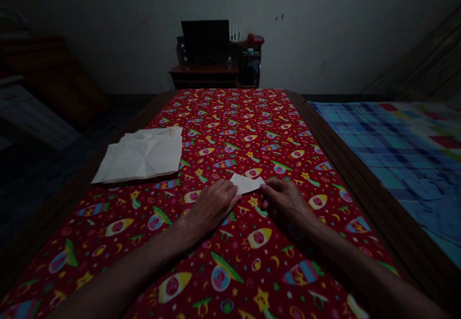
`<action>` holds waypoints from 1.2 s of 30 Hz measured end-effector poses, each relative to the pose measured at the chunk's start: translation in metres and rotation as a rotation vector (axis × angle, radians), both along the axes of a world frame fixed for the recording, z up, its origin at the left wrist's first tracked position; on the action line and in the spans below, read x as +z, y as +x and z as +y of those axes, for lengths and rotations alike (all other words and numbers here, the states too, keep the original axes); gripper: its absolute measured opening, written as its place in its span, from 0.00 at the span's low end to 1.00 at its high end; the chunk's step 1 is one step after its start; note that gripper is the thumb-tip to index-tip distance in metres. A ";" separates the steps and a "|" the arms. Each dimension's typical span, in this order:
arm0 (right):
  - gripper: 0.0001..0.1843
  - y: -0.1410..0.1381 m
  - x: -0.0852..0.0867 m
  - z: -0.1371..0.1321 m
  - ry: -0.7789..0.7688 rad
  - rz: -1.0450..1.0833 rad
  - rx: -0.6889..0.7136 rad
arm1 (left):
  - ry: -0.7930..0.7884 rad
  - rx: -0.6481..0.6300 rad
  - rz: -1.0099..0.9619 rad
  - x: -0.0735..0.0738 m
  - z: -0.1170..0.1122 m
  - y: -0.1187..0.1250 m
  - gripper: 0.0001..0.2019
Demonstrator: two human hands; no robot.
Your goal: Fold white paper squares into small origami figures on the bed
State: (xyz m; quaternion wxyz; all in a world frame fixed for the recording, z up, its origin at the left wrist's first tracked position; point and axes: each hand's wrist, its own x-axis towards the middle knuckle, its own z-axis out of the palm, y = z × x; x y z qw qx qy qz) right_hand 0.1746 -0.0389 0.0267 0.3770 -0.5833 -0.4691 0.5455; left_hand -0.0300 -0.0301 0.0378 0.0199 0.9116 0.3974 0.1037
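Observation:
Between my two hands is a small piece of folded white paper [247, 183], just above or on the red patterned cloth [230, 239]. My left hand [215, 202] has its fingers closed on the paper's left end. At the paper's right corner, my right hand [284, 200] pinches it between thumb and fingers. To the left on the cloth lies a stack of white paper sheets [144, 158], the top one marked with creases that meet near its middle.
Beyond the cloth's far end stands a low desk [203, 70] with a dark monitor [205, 39], a router with white antennas and a red telephone [255, 39]. A blue checked sheet [363, 141] lies to the right. White drawers [34, 112] stand at the left.

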 end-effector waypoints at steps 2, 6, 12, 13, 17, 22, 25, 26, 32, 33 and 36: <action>0.17 -0.002 0.004 0.003 -0.011 0.016 0.004 | -0.016 0.002 -0.022 0.001 0.000 -0.001 0.11; 0.20 -0.006 0.009 0.006 0.032 0.061 -0.013 | -0.031 0.011 -0.044 0.003 0.000 -0.001 0.11; 0.19 -0.010 0.012 0.007 0.047 0.124 -0.068 | -0.029 0.001 -0.056 0.004 0.001 0.000 0.12; 0.19 -0.010 0.012 0.007 0.050 0.127 -0.068 | -0.033 0.004 -0.063 0.004 0.002 -0.001 0.11; 0.19 -0.009 0.010 0.009 0.059 0.115 -0.051 | -0.051 0.012 -0.126 -0.001 0.006 -0.003 0.10; 0.22 -0.005 0.006 0.010 0.074 0.104 -0.022 | -0.032 0.016 -0.189 -0.006 0.008 -0.004 0.10; 0.27 -0.003 0.003 0.007 0.082 0.075 0.029 | 0.006 0.020 -0.162 -0.006 0.007 -0.003 0.10; 0.28 -0.003 0.002 0.006 0.089 0.059 0.047 | 0.012 0.023 -0.161 -0.006 0.006 -0.003 0.10; 0.19 -0.013 -0.003 0.000 0.312 -0.220 0.148 | -0.022 0.010 -0.276 -0.002 0.005 -0.005 0.11; 0.16 -0.016 -0.004 0.000 0.352 -0.267 0.148 | -0.021 0.003 -0.291 -0.001 0.005 -0.005 0.11; 0.14 -0.022 -0.002 0.001 0.393 -0.342 0.108 | -0.006 -0.023 -0.312 0.002 0.003 -0.003 0.10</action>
